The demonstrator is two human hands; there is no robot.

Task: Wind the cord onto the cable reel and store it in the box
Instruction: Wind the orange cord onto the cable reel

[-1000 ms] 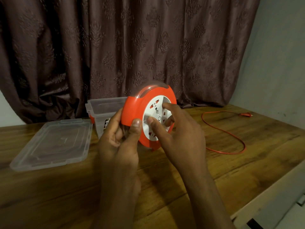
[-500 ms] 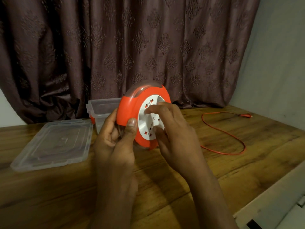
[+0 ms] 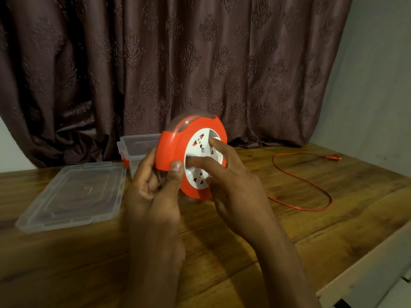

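While the cable reel (image 3: 175,150) is held upright above the table (image 3: 333,196), the left hand (image 3: 153,187) grips its rigid rim; right hand (image 3: 233,187) fingers press the white hub. The slack cord (image 3: 311,185) likely handles light and limp.

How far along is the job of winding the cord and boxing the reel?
Done: the box stands open, its lid flat beside it. In hand: the left hand grips the reel while the right hand works its white face. Left: a cord loop and plug lie on the table; boxing remains.
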